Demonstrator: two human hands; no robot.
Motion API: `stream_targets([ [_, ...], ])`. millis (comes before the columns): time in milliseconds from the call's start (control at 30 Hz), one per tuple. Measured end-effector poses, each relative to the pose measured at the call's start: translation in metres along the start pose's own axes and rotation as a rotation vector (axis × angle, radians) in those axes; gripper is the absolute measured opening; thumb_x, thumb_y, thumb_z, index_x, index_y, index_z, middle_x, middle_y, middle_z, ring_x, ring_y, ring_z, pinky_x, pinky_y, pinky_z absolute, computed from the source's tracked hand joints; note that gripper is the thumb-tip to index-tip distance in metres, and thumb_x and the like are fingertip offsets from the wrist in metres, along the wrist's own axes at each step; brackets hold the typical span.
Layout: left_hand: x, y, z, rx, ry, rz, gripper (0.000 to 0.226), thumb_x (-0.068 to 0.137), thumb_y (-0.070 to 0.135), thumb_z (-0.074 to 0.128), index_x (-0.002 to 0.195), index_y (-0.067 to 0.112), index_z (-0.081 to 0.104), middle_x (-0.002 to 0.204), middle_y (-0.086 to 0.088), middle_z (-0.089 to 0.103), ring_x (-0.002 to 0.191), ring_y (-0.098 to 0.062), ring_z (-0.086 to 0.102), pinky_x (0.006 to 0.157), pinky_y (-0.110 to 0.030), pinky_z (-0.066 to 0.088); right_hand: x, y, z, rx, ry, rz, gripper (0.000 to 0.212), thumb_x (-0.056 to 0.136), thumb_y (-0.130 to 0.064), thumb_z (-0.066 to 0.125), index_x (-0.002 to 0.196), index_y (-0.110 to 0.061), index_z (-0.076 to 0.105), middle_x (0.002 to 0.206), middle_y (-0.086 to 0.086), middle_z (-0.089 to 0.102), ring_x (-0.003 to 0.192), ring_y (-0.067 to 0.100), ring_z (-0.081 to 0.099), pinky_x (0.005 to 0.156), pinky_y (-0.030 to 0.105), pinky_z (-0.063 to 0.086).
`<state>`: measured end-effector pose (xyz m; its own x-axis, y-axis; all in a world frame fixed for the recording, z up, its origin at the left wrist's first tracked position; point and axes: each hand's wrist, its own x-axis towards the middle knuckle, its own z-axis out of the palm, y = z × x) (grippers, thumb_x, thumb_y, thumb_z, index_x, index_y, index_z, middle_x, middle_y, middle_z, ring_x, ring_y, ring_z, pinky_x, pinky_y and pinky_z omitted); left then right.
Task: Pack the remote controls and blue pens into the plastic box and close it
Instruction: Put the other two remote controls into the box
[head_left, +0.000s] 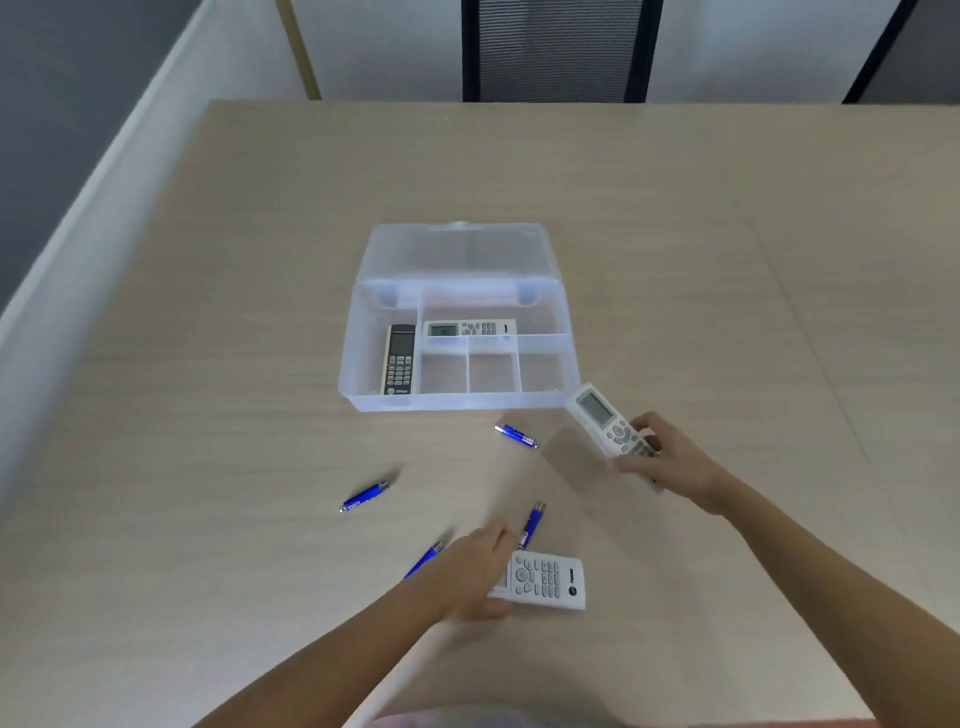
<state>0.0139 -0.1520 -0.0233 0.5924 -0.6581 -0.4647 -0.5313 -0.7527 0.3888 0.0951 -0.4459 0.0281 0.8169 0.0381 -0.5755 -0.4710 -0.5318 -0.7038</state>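
A clear plastic box (457, 402) lies open on the table, its lid (457, 252) flat behind it. A black remote (399, 359) fills its left compartment and a white remote (470, 328) lies in the back compartment. My right hand (670, 457) grips a third white remote (602, 415), raised just off the box's front right corner. My left hand (475, 577) closes on the left end of another white remote (545, 579) lying near me. Several blue pens lie loose: one (517, 435) before the box, one (365, 496) to the left, one (532, 525) and one (425, 558) beside my left hand.
The beige table (208, 364) spreads wide around the box. A white partition (104, 182) runs along its left edge. A black chair back (558, 49) stands behind the far edge.
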Motion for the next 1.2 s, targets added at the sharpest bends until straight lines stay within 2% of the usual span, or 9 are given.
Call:
stream_targets([
  [200,-0.025,-0.061,-0.069,-0.520,0.387,-0.087,0.059,0.082,0.037,0.065,0.128,0.015,0.036,0.114,0.004,0.048,0.094,-0.012,0.050,0.085,-0.024,0.043,0.042,-0.090,-0.034,0.089,0.028,-0.184,0.028,0.087,-0.032,0.064,0.111,-0.027,0.052,0.083,0.010,0.060,0.069,0.023,0.052,0.060,0.031,0.041],
  [367,0.000,-0.127,-0.126,-0.705,0.885,-0.362,0.047,0.087,0.025,0.065,0.121,0.014,0.035,0.119,-0.002,0.054,0.105,-0.018,0.053,0.084,-0.022,0.042,0.131,-0.156,-0.016,-0.256,0.117,-0.297,0.027,0.094,-0.034,0.048,0.115,-0.019,0.055,0.091,0.010,0.064,0.071,0.023,0.057,0.057,0.027,0.040],
  [467,0.019,-0.157,-0.129,-0.742,1.000,-0.440,0.038,0.088,0.026,0.064,0.110,0.022,0.033,0.117,-0.008,0.053,0.103,-0.028,0.054,0.080,-0.032,0.046,0.171,-0.178,0.014,-0.454,0.044,-0.319,0.028,0.094,-0.031,0.047,0.118,-0.021,0.056,0.096,0.004,0.060,0.076,0.024,0.055,0.057,0.026,0.037],
  [700,0.038,-0.171,-0.108,-0.729,0.951,-0.480,0.040,0.081,0.048,0.055,0.105,0.028,0.031,0.119,-0.004,0.050,0.104,-0.026,0.052,0.083,-0.039,0.049,0.225,-0.176,0.069,-0.617,-0.105,-0.354,0.024,0.093,-0.035,0.047,0.113,-0.026,0.056,0.095,0.002,0.070,0.089,0.025,0.060,0.083,0.035,0.048],
  [900,0.043,-0.173,-0.113,-0.728,0.994,-0.460,0.045,0.082,0.047,0.055,0.110,0.020,0.033,0.119,-0.002,0.051,0.105,-0.026,0.052,0.083,-0.047,0.051,0.229,-0.163,0.072,-0.629,-0.139,-0.417,0.033,0.094,-0.014,0.042,0.119,-0.018,0.064,0.106,0.020,0.062,0.103,0.030,0.052,0.099,0.041,0.043],
  [1000,0.055,-0.177,-0.131,-0.666,0.943,-0.459,0.055,0.085,0.040,0.061,0.128,0.018,0.034,0.126,-0.002,0.050,0.110,-0.020,0.050,0.090,-0.040,0.050,0.209,-0.148,0.059,-0.507,0.341,-0.595,0.047,0.079,0.010,0.048,0.120,-0.008,0.062,0.111,0.019,0.060,0.106,0.035,0.053,0.099,0.047,0.043],
  [1067,0.070,-0.179,-0.152,-0.519,0.863,-0.409,0.062,0.085,0.045,0.058,0.137,0.020,0.033,0.123,-0.003,0.050,0.109,-0.016,0.049,0.089,-0.034,0.046,0.195,-0.121,0.047,-0.400,0.701,-0.520,0.049,0.078,0.010,0.048,0.124,-0.007,0.057,0.116,0.021,0.058,0.109,0.038,0.051,0.099,0.047,0.042],
  [1133,0.094,-0.178,-0.176,-0.361,0.749,-0.355,0.062,0.088,0.052,0.049,0.139,0.022,0.034,0.117,-0.006,0.052,0.108,-0.021,0.050,0.087,-0.036,0.046,0.187,-0.092,0.040,-0.291,0.741,-0.333,0.044,0.088,0.001,0.045,0.131,-0.004,0.049,0.123,0.024,0.053,0.115,0.040,0.048,0.100,0.047,0.041],
  [1200,0.122,-0.175,-0.197,-0.224,0.598,-0.334,0.054,0.094,0.050,0.039,0.141,0.023,0.035,0.116,-0.009,0.054,0.109,-0.026,0.051,0.089,-0.040,0.045,0.184,-0.072,0.041,-0.211,0.593,-0.206,0.041,0.095,-0.013,0.039,0.136,-0.008,0.043,0.129,0.023,0.049,0.119,0.038,0.044,0.103,0.045,0.039],
])
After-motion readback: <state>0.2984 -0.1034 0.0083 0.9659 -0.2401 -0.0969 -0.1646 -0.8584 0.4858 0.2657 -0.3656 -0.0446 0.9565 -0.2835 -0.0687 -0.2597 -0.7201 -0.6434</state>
